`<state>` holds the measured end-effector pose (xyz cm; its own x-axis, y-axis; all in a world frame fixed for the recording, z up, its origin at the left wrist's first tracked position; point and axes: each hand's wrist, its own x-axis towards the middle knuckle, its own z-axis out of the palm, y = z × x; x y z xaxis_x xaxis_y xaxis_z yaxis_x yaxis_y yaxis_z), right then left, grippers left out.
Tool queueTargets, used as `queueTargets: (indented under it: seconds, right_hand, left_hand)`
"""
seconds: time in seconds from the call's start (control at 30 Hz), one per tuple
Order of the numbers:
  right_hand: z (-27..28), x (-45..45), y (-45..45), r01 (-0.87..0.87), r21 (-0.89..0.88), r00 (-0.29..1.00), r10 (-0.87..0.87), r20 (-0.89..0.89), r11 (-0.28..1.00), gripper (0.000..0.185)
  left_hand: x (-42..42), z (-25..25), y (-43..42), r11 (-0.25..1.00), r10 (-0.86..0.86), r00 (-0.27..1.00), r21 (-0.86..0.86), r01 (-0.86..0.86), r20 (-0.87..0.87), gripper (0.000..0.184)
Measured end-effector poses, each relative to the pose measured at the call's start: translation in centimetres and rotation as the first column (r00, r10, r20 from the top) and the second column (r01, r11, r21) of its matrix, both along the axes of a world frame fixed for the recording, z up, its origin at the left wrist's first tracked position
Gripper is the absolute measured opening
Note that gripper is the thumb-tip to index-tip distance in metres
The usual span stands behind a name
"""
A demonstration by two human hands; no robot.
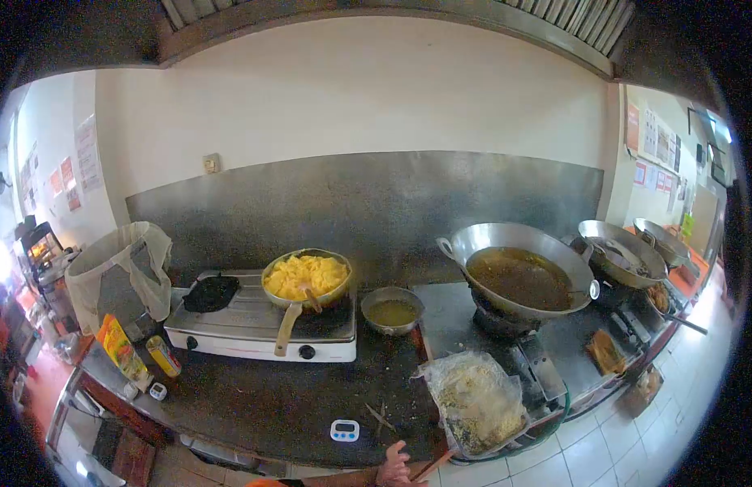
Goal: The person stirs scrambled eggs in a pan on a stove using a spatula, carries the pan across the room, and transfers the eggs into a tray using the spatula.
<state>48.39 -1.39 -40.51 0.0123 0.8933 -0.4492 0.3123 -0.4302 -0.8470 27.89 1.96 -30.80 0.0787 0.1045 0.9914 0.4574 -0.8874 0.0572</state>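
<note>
My left hand (394,466) reaches in from the bottom edge, by the counter's front edge, with its fingers loosely apart and nothing seen in them. Nearby on the dark counter (262,398) lie a white and blue digital timer (344,430) and some thin, stick-like pieces (381,417). To the right of the hand is a clear plastic bag (477,402) with pale yellow-green crumbly food in it. My right hand is out of view. Further back, a pan (290,325) heaped with yellow food (307,277) sits on a gas stove (230,331), with a utensil handle sticking out.
A metal bowl of yellowish liquid (392,313) stands right of the stove. A large wok of dark oil (518,276) sits on a burner, with another wok (627,256) beyond. At left are a cloth-draped container (120,276), a can (163,357) and a yellow pouch (122,351).
</note>
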Motion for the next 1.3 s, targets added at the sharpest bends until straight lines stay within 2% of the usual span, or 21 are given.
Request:
queueTargets:
  seconds: [0.03, 0.1, 0.13, 0.23, 0.27, 0.33, 0.37, 0.47, 0.7, 0.8, 0.9, 0.97, 1.0, 1.07, 1.1, 1.13, 1.2, 1.23, 1.27, 1.3]
  right_hand:
    - [0.0, 0.1, 0.3, 0.012, 0.002, 1.0, -0.012, 0.009, 1.0, 0.034]
    - [-0.2, 0.2, 0.7, 0.034, 0.005, 0.999, -0.034, 0.031, 0.999, 0.033]
    - [-0.2, 0.3, 1.0, 0.047, 0.007, 0.998, -0.047, 0.042, 0.999, 0.033]
    - [-0.6, 0.6, 1.4, 0.085, 0.025, 0.992, -0.087, 0.087, 0.996, 0.033]
    - [-0.7, 0.7, 1.4, 0.099, 0.034, 0.99, -0.102, 0.1, 0.994, 0.032]
    - [-0.9, 0.7, 1.3, 0.136, 0.041, 0.982, -0.14, 0.128, 0.99, 0.032]
    - [-0.9, 0.6, 1.4, 0.153, 0.046, 0.977, -0.158, 0.142, 0.987, 0.032]
    - [-1.2, 0.3, 1.2, 0.219, 0.068, 0.954, -0.228, 0.195, 0.973, 0.032]
    - [-2.5, -1.3, 0.9, 0.428, 0.118, 0.832, -0.441, 0.335, 0.896, 0.031]
    - [-2.3, -2.0, 0.5, 0.516, 0.148, 0.75, -0.529, 0.397, 0.844, 0.03]
    - [-2.2, -2.8, 0.5, 0.594, 0.21, 0.645, -0.616, 0.452, 0.776, 0.03]
    - [-1.6, -3.6, 0.7, 0.63, 0.31, 0.555, -0.691, 0.463, 0.713, 0.03]
    - [-0.9, -4.2, 1.0, 0.632, 0.385, 0.503, -0.734, 0.456, 0.672, 0.029]
    - [1.6, -5.6, 3.1, 0.523, 0.659, 0.446, -0.833, 0.328, 0.54, 0.029]
    - [3.5, -6.9, 4.4, 0.434, 0.775, 0.459, -0.853, 0.249, 0.46, 0.029]
    - [6.1, -8.6, 6.2, 0.304, 0.875, 0.533, -0.829, 0.172, 0.377, 0.029]
    - [13.4, -14.5, 10.1, 0.106, 0.964, 0.75, -0.656, 0.084, 0.245, 0.029]
    - [17.7, -18.8, 11.8, 0.245, 0.887, 0.864, -0.503, -0.017, 0.391, 0.026]
    - [23.2, -23.5, 11.8, 0.048, 0.913, 0.925, -0.363, 0.113, 0.406, 0.021]
    - [25.6, -26.8, 13.1, -0.071, 0.952, 0.959, -0.241, 0.148, 0.299, 0.02]
  left_hand:
    - [0.6, 0.5, 0.2, 0.997, -0.051, 0.999, 0.052, 0.051, 0.0, 0.047]
    - [1.0, 2.0, 0.5, 0.992, -0.084, 0.991, 0.081, 0.092, -0.106, 0.047]
    - [0.4, 4.1, -0.2, 0.997, -0.075, 0.933, -0.043, 0.064, -0.353, 0.053]
    - [0.4, 8.7, -0.9, 0.984, 0.156, 0.939, 0.127, -0.122, -0.307, 0.031]
    - [0.1, 6.4, -0.7, 0.984, 0.138, 0.906, -0.046, -0.17, -0.4, 0.034]
    - [-1.0, 0.1, -0.1, 0.885, 0.036, 0.823, -0.364, -0.29, -0.567, 0.045]
    - [-2.0, 1.0, -0.1, 0.846, -0.107, 0.85, -0.497, -0.196, -0.516, 0.046]
    - [-4.4, -0.3, 0.8, 0.839, -0.232, 0.925, -0.543, 0.034, -0.3, 0.045]
    - [-13.5, 0.3, 0.1, 0.834, -0.274, 0.911, -0.548, 0.066, -0.307, 0.034]
    - [-19.9, 0.8, -0.4, 0.82, -0.281, 0.936, -0.56, 0.119, -0.212, 0.031]
    - [-27.6, 1.8, -2.3, 0.843, -0.01, 0.973, -0.526, -0.115, -0.229, 0.028]
    - [-32.2, 1.1, -3.3, 0.829, 0.094, 0.986, -0.537, -0.153, -0.136, 0.027]
    - [-34.2, 1.0, -4.3, 0.804, 0.165, 0.98, -0.56, -0.198, -0.109, 0.025]
    - [-37.0, 0.7, -5.7, 0.765, 0.264, 0.962, -0.591, -0.257, -0.076, 0.023]
    - [-38.2, 0.6, -6.2, 0.753, 0.293, 0.954, -0.597, -0.275, -0.069, 0.023]
    - [-39.0, 0.7, -6.4, 0.743, 0.32, 0.945, -0.601, -0.293, -0.065, 0.022]
    - [-39.7, 1.9, -7.0, 0.737, 0.364, 0.923, -0.567, -0.368, -0.126, 0.023]
    - [-40.0, 2.8, -7.2, 0.742, 0.369, 0.918, -0.549, -0.384, -0.145, 0.024]
    - [-40.1, 3.7, -7.2, 0.748, 0.376, 0.913, -0.529, -0.401, -0.161, 0.024]
    - [-40.2, 4.6, -7.3, 0.755, 0.367, 0.908, -0.506, -0.417, -0.2, 0.027]
